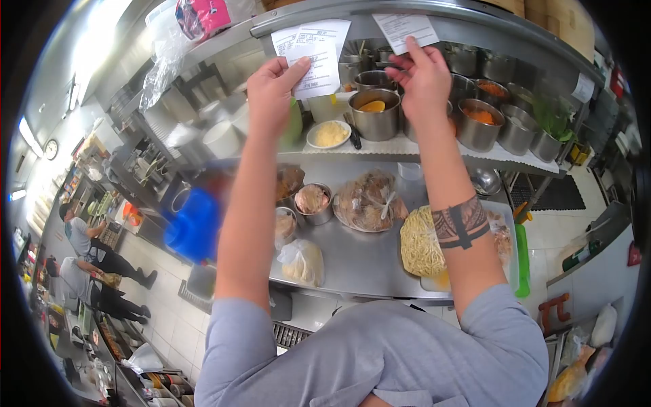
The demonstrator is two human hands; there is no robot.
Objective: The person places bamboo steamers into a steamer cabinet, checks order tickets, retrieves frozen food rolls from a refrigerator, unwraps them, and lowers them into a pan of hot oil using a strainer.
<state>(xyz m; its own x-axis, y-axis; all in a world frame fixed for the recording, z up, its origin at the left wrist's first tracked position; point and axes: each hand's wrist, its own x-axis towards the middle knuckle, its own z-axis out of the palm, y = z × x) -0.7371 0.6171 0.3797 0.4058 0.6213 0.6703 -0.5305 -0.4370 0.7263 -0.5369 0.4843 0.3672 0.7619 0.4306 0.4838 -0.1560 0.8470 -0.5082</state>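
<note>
Smooth steel worktop (366,271) is gleaming below pot-lined shelf (400,149). At far left, rounded blue container (192,226) is blurring. Next, our left hand (273,85) is pinching overlapping printed slips (322,54) above shelf, thumb in front; we are judging thin paper feather-light, limp, easily creased, best gripped by edges. Then white bowl (331,135) is holding fluffy yellow shreds. Farther right, single paper slip (400,28) is tilting below steel rail (366,8); our right hand (428,81) is meeting its lower edge, fingers loosely spread; whether gripping, we are unable to tell.

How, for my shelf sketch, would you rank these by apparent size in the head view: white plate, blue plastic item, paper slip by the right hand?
Blue plastic item
Paper slip by the right hand
White plate
</note>
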